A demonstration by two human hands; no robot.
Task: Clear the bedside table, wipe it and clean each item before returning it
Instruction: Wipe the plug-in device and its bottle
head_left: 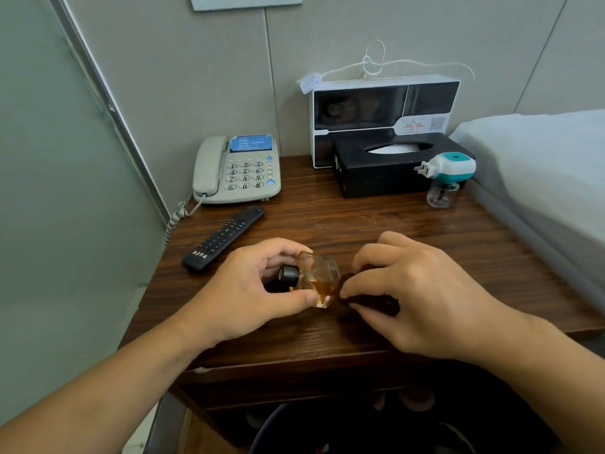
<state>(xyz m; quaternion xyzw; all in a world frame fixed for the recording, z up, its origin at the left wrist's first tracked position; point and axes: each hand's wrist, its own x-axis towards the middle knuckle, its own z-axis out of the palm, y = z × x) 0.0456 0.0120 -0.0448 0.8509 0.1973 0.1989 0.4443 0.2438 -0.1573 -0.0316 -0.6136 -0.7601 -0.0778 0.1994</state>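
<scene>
Bottle [319, 280] pinched between left hand [252, 290] fingers [281, 301].

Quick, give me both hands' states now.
Left hand: grips the faceted glass bottle of amber liquid.
Right hand: pinches a dark brown cloth against it.

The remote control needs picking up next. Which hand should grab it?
Probably the left hand: the remote control lies just beyond it on that side. It would first have to put down the glass bottle. The right hand is farther away.
</scene>
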